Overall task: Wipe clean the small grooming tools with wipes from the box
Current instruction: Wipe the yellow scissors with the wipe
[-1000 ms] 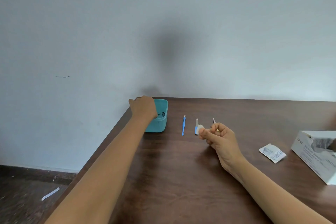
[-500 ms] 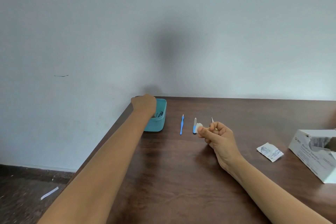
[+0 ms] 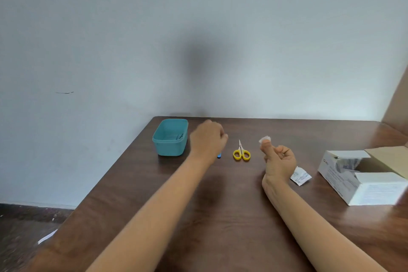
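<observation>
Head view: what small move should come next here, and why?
Probably the left hand lifts the blue-handled tool, whose end shows beneath it, toward the small white wipe pinched in the grip of the right hand. The wipe is raised and ready; whether the left hand holds anything is hidden.

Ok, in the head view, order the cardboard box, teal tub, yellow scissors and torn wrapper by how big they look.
1. cardboard box
2. teal tub
3. yellow scissors and torn wrapper look about alike; the wrapper lies nearer the camera, so I won't rank them.
</observation>
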